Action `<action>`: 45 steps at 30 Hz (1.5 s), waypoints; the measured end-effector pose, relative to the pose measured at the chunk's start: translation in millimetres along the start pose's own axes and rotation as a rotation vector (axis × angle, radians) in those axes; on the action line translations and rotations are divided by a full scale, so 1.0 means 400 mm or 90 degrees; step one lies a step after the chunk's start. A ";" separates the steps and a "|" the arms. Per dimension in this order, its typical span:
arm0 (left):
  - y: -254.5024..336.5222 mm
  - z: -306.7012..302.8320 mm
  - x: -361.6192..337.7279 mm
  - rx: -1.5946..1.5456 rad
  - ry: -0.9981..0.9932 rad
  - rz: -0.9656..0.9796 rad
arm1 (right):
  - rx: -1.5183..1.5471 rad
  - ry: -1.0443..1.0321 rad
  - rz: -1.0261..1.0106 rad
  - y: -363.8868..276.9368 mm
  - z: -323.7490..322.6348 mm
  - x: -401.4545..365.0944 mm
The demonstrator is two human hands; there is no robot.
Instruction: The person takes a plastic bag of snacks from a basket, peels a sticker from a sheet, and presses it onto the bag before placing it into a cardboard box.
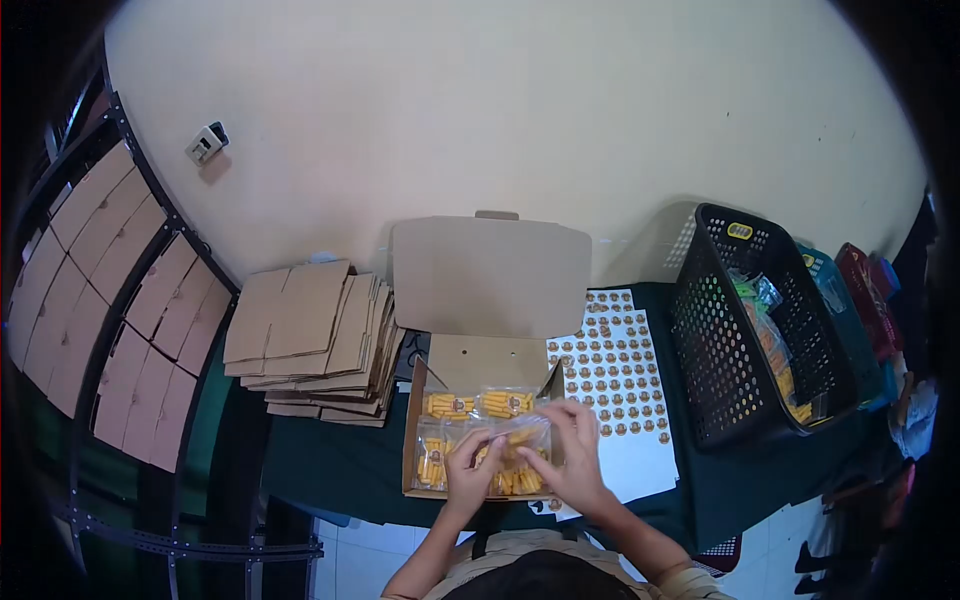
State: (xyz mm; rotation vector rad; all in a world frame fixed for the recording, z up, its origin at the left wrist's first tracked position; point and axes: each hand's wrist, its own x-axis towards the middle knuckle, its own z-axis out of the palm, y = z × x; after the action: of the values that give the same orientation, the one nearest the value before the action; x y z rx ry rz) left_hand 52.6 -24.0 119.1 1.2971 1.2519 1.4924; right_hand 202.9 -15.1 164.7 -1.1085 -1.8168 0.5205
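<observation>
Over an open cardboard box point(411, 450), my left hand point(472, 474) and my right hand point(572, 462) both pinch a clear plastic bag point(523, 432) of yellow sticks, near its upper part. The fingers of both hands are closed on it, and they hide some of its contents. Inside the box lie several similar bags of yellow sticks point(432, 462), with small round brown labels on some. The box's lid point(490, 275) stands raised against the wall.
Flattened cardboard boxes point(290, 320) are stacked to the left. Sheets of round stickers point(625, 375) lie to the right on the dark green cloth point(340, 465). Beyond them stands a black perforated basket point(705, 370) holding colourful packets. A metal shelf point(150, 210) with cardboard boxes is far left.
</observation>
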 end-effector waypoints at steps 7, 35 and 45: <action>0.032 -0.010 0.012 0.083 -0.123 0.172 | -0.134 -0.147 -0.176 -0.015 -0.051 0.052; -0.020 -0.023 0.029 -0.092 -0.007 0.020 | 0.198 -0.135 0.091 0.057 -0.034 0.003; -0.037 0.007 -0.029 0.277 -0.097 0.210 | 0.577 -0.158 0.203 0.045 -0.023 -0.005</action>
State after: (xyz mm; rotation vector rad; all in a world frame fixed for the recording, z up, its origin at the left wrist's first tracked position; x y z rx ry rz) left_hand 56.8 -31.5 102.3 1.9450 1.3560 1.3450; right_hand 219.6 -8.4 155.1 -0.6938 -1.3249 1.5377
